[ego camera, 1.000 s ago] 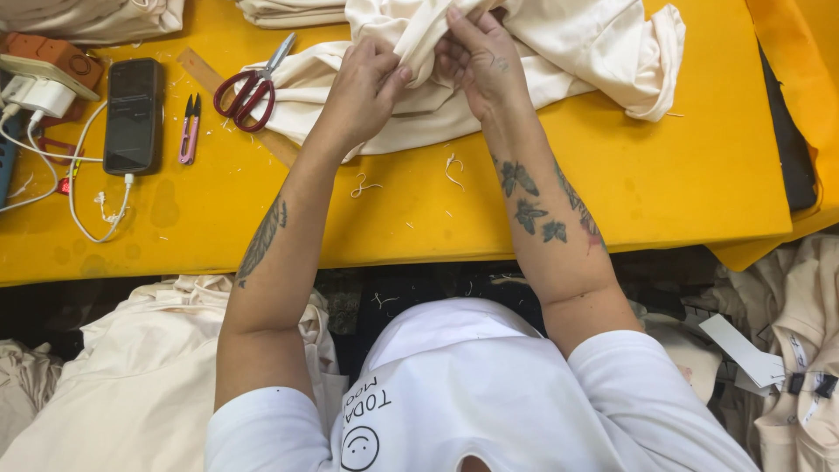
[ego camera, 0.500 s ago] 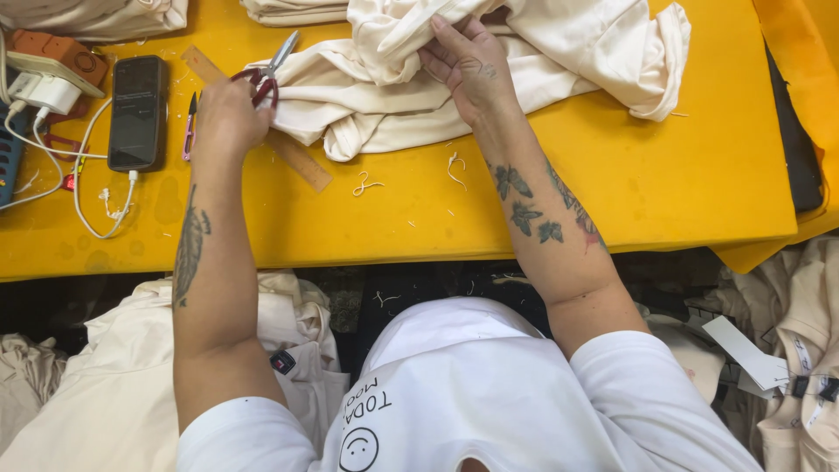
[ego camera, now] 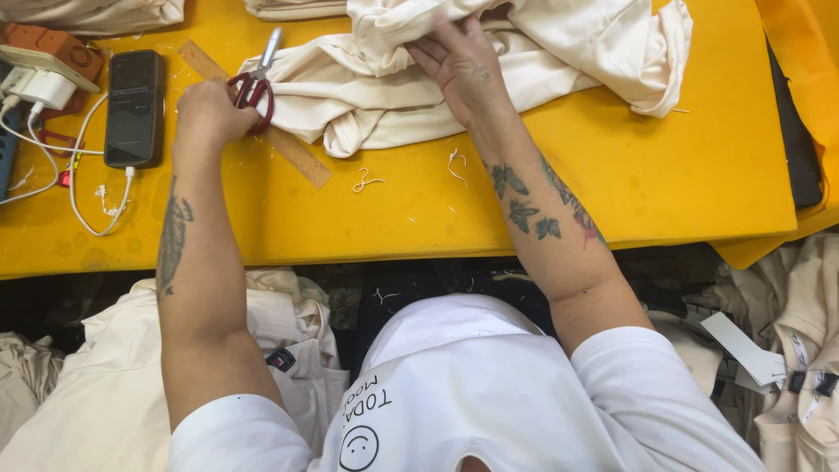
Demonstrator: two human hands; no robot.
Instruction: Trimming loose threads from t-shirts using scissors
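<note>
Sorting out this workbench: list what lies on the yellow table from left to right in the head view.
White charger → black phone → left hand at the red-handled scissors → loose thread scraps → right hand on the cream garment.

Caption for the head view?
Left hand on red-handled scissors, right hand gripping bunched cream fabric garment on yellow table.

A yellow table (ego camera: 612,183) under even light, dark floor (ego camera: 419,280) beneath.
</note>
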